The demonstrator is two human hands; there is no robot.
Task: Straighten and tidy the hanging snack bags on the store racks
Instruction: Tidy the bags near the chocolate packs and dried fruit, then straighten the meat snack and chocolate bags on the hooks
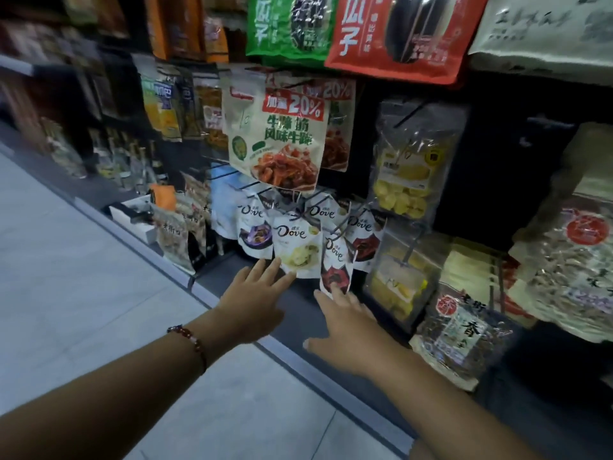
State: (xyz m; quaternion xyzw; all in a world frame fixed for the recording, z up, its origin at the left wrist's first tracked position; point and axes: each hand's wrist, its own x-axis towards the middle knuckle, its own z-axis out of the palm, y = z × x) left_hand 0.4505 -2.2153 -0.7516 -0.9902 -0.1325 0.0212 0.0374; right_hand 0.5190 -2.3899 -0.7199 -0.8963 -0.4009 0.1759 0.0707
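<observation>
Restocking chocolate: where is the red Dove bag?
Low centre in the head view, the red Dove bag hangs right of the yellow Dove bag, touched by the right hand.

"Dove" stands in dark script on several small white pouches low on the rack: one with a yellow picture (297, 247), one with a purple picture (253, 229), one with a red picture (335, 265), another red one behind it (364, 239), and one further back (321, 212). Above them, a cream snack bag (278, 134) carries a red banner reading "加量 20%" over green characters "牛蹄筋 风味牛蹄". The bag behind it (338, 94) shows "20%" too. At the top, a green bag (285, 24) and a red bag (398, 31) each read "瓜子". A dark bag at lower right (464, 330) bears "香".
</observation>
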